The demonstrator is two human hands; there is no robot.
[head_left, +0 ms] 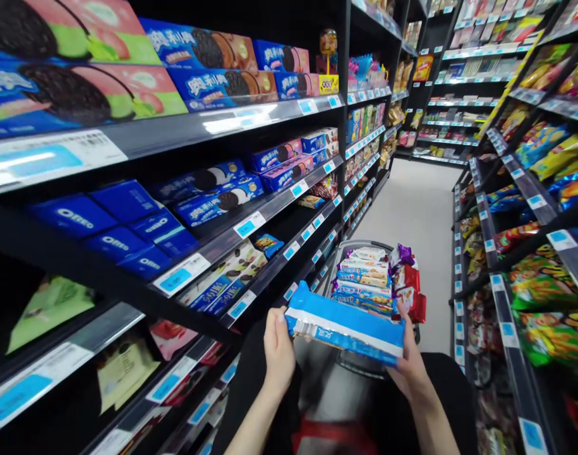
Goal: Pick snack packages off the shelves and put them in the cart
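A long blue and white snack packet (348, 321) is stretched level between my two hands, above my knees. My left hand (278, 346) grips its left end, thumb on top. Round the right end my right hand (408, 354) is closed. Just beyond the packet stands a dark shopping basket (338, 256). It holds several blue and white snack packets (364, 278) laid in a row. Red packets (410, 291) and a purple packet (402, 254) lie along its right side. The held packet hides the near part of the basket.
On the left, a shelf rack (251, 224) carries blue Oreo boxes (115, 230) and other biscuit boxes. Bags of snacks (544, 278) fill the rack on the right. Between them a grey aisle floor (412, 208) runs to more shelves (469, 95) at the back.
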